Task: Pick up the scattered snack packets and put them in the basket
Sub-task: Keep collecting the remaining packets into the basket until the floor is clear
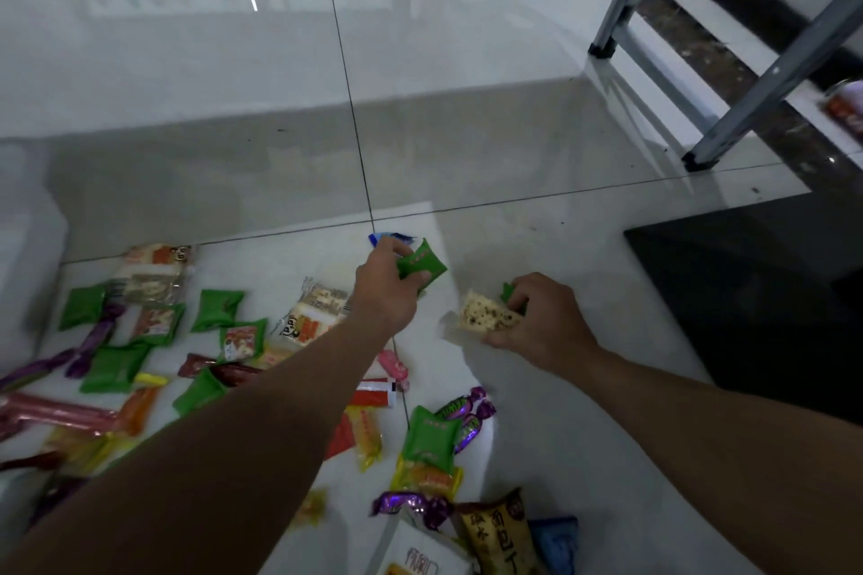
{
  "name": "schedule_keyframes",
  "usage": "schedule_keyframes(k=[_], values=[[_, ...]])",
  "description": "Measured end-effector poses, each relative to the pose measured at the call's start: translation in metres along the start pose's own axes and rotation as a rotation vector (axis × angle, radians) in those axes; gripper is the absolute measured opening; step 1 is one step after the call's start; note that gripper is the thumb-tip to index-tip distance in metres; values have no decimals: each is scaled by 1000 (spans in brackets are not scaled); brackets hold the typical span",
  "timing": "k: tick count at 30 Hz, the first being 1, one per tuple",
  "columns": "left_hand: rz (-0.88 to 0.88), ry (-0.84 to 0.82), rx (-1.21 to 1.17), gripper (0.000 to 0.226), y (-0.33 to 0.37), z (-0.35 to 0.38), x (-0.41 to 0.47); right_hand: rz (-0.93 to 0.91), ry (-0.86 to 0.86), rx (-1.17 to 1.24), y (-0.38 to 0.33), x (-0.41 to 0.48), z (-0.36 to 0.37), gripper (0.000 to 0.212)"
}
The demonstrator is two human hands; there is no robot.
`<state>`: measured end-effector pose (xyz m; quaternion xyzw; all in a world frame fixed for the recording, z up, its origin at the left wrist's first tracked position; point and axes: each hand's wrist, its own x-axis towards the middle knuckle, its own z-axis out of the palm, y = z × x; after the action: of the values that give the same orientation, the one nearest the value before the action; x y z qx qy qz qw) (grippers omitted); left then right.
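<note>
- The left hand (pixel 387 289) reached low over the tiled floor (pixel 513 145), its fingers curled round a small green packet (pixel 422 264).
- A blue wrapper (pixel 392 239) showed just behind the knuckles. I could not tell whether it was held too.
- The right hand (pixel 544 317), just beside the left, pinched a clear-wrapped seeded cake (pixel 488 317), with a scrap of green wrapper tucked under its fingers.
- Many more snack packets (pixel 217 308) lay scattered on the floor below and left of both arms, some overlapping.
- No basket was in view.
- The packets looked light, puffy and slick. The cake would probably crumble if squeezed, so a gentle hold across the flat faces or by a crimped end seemed wisest.
</note>
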<state>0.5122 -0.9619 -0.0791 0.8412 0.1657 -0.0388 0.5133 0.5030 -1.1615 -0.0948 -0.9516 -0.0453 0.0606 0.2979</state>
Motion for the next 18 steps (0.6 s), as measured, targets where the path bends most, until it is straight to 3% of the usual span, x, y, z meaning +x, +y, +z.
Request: schedule_keyframes(k=[8, 18], values=[[85, 169, -120, 25, 25, -90, -10, 22, 210, 194, -93, 3, -22, 46], [66, 484, -209, 23, 2, -247, -42, -203, 86, 336, -262, 3, 9, 46]])
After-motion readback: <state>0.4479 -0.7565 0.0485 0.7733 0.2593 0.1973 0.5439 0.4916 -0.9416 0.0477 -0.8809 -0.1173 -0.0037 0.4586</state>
